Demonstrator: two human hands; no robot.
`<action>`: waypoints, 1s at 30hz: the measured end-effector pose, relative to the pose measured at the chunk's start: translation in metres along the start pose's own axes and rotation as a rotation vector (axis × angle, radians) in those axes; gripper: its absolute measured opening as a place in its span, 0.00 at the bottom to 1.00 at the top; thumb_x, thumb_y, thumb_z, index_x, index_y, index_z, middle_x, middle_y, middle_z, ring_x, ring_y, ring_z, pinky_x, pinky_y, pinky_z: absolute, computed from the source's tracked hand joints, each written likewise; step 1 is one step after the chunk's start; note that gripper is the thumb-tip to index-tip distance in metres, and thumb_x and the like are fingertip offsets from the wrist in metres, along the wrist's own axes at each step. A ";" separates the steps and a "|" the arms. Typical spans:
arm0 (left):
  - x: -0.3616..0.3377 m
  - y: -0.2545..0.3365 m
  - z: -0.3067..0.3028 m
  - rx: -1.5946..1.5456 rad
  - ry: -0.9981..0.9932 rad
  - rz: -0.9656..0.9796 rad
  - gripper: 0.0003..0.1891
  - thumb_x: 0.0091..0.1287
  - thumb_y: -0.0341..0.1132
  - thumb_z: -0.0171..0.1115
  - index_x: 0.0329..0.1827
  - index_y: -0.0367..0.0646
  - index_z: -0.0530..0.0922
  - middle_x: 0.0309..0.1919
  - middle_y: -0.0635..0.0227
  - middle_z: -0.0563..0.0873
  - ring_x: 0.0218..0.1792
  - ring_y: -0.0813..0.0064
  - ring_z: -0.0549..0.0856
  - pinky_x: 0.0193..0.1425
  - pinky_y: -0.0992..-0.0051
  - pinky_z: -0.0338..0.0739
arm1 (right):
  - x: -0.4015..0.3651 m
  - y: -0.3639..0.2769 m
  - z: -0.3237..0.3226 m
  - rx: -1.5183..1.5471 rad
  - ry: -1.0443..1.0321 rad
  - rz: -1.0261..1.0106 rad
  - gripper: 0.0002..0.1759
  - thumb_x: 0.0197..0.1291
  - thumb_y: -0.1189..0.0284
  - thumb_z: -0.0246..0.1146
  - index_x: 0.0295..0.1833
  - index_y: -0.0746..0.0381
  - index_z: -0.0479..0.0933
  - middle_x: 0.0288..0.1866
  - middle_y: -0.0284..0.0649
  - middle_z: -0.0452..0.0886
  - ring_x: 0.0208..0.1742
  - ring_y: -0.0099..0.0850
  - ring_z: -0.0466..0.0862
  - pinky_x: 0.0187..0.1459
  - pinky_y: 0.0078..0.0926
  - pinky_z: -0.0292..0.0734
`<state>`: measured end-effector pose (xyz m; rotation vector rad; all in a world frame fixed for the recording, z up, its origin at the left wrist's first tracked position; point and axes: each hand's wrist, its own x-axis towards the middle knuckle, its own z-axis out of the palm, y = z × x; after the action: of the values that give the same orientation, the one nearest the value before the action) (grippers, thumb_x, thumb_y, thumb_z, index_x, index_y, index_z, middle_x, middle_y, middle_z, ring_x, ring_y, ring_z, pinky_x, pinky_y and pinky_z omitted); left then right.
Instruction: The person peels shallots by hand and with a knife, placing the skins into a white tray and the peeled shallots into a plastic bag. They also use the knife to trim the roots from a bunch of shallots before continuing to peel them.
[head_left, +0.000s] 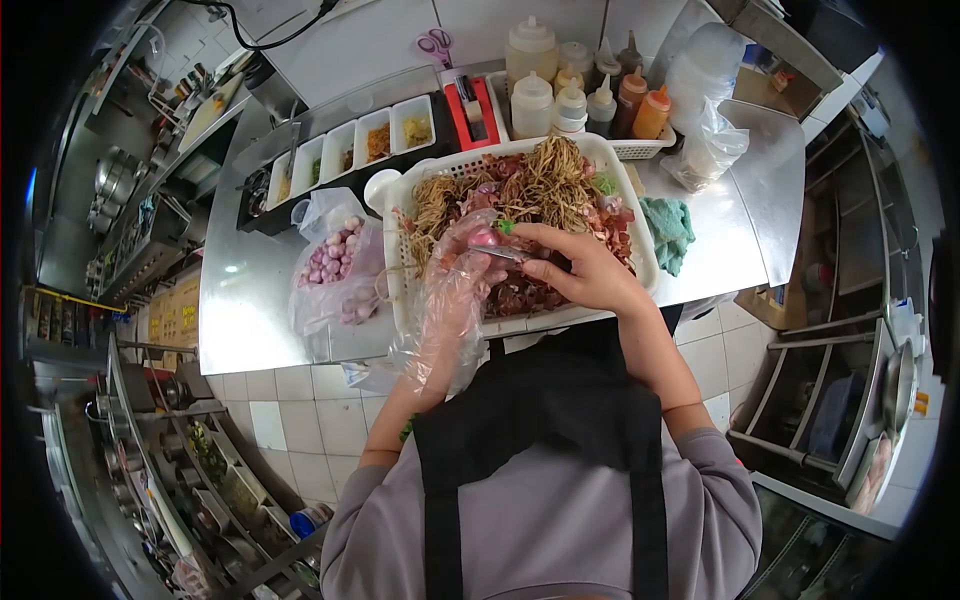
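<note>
My left hand, in a loose clear plastic glove, is closed around a purple-red shallot. My bare right hand grips a small knife, its blade lying against the shallot; most of its handle is hidden by my fingers. A small bright green piece shows by my right fingertips, and I cannot make out what it is. Both hands are above a white basket heaped with dry shallot skins and bundles of dried stalks. Left of it lies a plastic bag of peeled shallots.
Behind the basket stand a black holder with white condiment trays, a red tape dispenser and several squeeze bottles. A green cloth and a knotted plastic bag lie to the right on the steel table.
</note>
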<state>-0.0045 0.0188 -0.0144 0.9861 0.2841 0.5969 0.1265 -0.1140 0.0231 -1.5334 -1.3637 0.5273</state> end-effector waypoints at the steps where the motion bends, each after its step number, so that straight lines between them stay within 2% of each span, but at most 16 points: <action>1: 0.000 -0.002 -0.002 0.024 -0.001 0.009 0.23 0.62 0.38 0.65 0.59 0.41 0.72 0.51 0.66 0.80 0.37 0.81 0.84 0.30 0.89 0.74 | 0.000 0.001 0.000 0.001 0.000 0.000 0.21 0.63 0.70 0.60 0.61 0.62 0.70 0.52 0.44 0.80 0.47 0.33 0.80 0.50 0.28 0.72; 4: 0.001 -0.008 -0.012 0.069 -0.050 0.010 0.24 0.62 0.40 0.65 0.59 0.40 0.72 0.46 0.66 0.82 0.33 0.82 0.84 0.26 0.89 0.70 | 0.002 0.004 -0.001 -0.006 0.028 -0.120 0.20 0.61 0.71 0.61 0.59 0.62 0.72 0.50 0.43 0.80 0.45 0.34 0.80 0.47 0.28 0.73; 6: 0.000 -0.008 -0.012 0.110 -0.046 -0.008 0.24 0.63 0.41 0.65 0.59 0.41 0.73 0.43 0.67 0.83 0.31 0.82 0.84 0.25 0.89 0.69 | 0.002 0.005 -0.005 -0.071 -0.001 -0.125 0.20 0.59 0.70 0.61 0.58 0.59 0.74 0.48 0.45 0.81 0.45 0.43 0.82 0.46 0.35 0.75; 7: 0.000 -0.007 -0.011 0.151 -0.042 -0.026 0.23 0.63 0.41 0.64 0.58 0.41 0.73 0.40 0.69 0.84 0.30 0.82 0.84 0.24 0.89 0.67 | 0.001 0.006 -0.005 -0.071 0.000 -0.124 0.20 0.59 0.70 0.61 0.58 0.59 0.74 0.48 0.45 0.81 0.45 0.43 0.82 0.46 0.35 0.75; 9: -0.002 0.002 -0.006 0.212 -0.056 -0.043 0.23 0.64 0.43 0.63 0.58 0.41 0.74 0.38 0.70 0.84 0.30 0.83 0.84 0.24 0.89 0.67 | 0.001 0.006 -0.002 -0.098 0.055 -0.149 0.16 0.57 0.74 0.63 0.52 0.63 0.76 0.40 0.43 0.81 0.37 0.38 0.79 0.40 0.30 0.73; 13: -0.001 0.002 -0.006 0.267 -0.105 -0.093 0.22 0.66 0.46 0.60 0.56 0.42 0.76 0.36 0.72 0.84 0.30 0.84 0.84 0.24 0.88 0.66 | 0.000 0.006 -0.001 -0.148 0.039 -0.078 0.14 0.58 0.71 0.62 0.51 0.60 0.76 0.42 0.43 0.81 0.41 0.44 0.81 0.41 0.35 0.75; 17: -0.002 0.007 -0.004 0.300 -0.081 -0.200 0.22 0.66 0.46 0.59 0.56 0.40 0.76 0.36 0.71 0.84 0.31 0.83 0.83 0.24 0.88 0.67 | -0.003 0.013 0.011 -0.149 0.158 -0.092 0.12 0.57 0.72 0.62 0.48 0.59 0.76 0.40 0.43 0.81 0.38 0.44 0.81 0.38 0.35 0.74; 20: 0.000 0.006 0.011 0.240 -0.017 -0.152 0.21 0.66 0.43 0.60 0.54 0.37 0.76 0.36 0.71 0.84 0.31 0.82 0.83 0.25 0.87 0.68 | -0.006 0.009 0.021 -0.149 0.247 -0.030 0.11 0.57 0.75 0.61 0.47 0.61 0.76 0.40 0.44 0.81 0.39 0.43 0.81 0.38 0.33 0.74; 22: 0.002 -0.003 0.008 0.264 0.047 0.051 0.19 0.65 0.39 0.61 0.54 0.36 0.75 0.37 0.68 0.84 0.34 0.79 0.84 0.27 0.86 0.69 | -0.006 0.001 0.027 -0.136 0.308 -0.005 0.12 0.57 0.77 0.61 0.48 0.64 0.75 0.41 0.44 0.81 0.39 0.39 0.81 0.40 0.28 0.74; 23: 0.000 -0.004 0.006 0.266 0.047 0.049 0.19 0.65 0.39 0.61 0.54 0.36 0.75 0.37 0.68 0.84 0.34 0.79 0.84 0.27 0.86 0.69 | -0.007 0.002 0.026 -0.134 0.308 -0.004 0.12 0.57 0.77 0.61 0.48 0.64 0.75 0.41 0.44 0.81 0.39 0.39 0.81 0.40 0.28 0.74; 26: -0.003 0.006 0.010 0.375 0.083 0.022 0.20 0.63 0.35 0.63 0.56 0.36 0.74 0.40 0.64 0.84 0.38 0.76 0.84 0.31 0.84 0.73 | -0.006 0.004 0.020 0.040 0.274 0.036 0.13 0.58 0.77 0.61 0.49 0.64 0.75 0.41 0.43 0.81 0.39 0.35 0.81 0.41 0.26 0.73; 28: -0.004 0.013 0.017 0.470 0.118 -0.131 0.20 0.62 0.32 0.63 0.57 0.36 0.73 0.42 0.62 0.84 0.41 0.76 0.84 0.32 0.84 0.74 | -0.005 0.003 0.014 0.125 0.264 0.017 0.14 0.58 0.77 0.61 0.50 0.64 0.75 0.41 0.42 0.81 0.38 0.31 0.80 0.42 0.24 0.73; 29: -0.004 0.010 0.016 0.470 0.118 -0.131 0.20 0.62 0.32 0.63 0.57 0.36 0.73 0.42 0.62 0.84 0.41 0.76 0.84 0.32 0.84 0.74 | -0.005 0.000 0.013 0.125 0.264 0.017 0.14 0.58 0.77 0.61 0.50 0.64 0.75 0.41 0.42 0.81 0.38 0.31 0.80 0.42 0.24 0.73; 30: -0.004 0.005 0.015 0.352 0.105 -0.022 0.20 0.62 0.32 0.63 0.56 0.36 0.74 0.42 0.63 0.84 0.40 0.77 0.84 0.31 0.84 0.73 | -0.005 -0.004 0.014 0.027 0.320 0.003 0.13 0.58 0.76 0.61 0.50 0.62 0.75 0.40 0.43 0.80 0.35 0.37 0.80 0.38 0.28 0.73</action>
<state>-0.0021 0.0080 -0.0021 1.2899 0.5051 0.5908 0.1113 -0.1140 0.0191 -1.5230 -1.1034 0.2844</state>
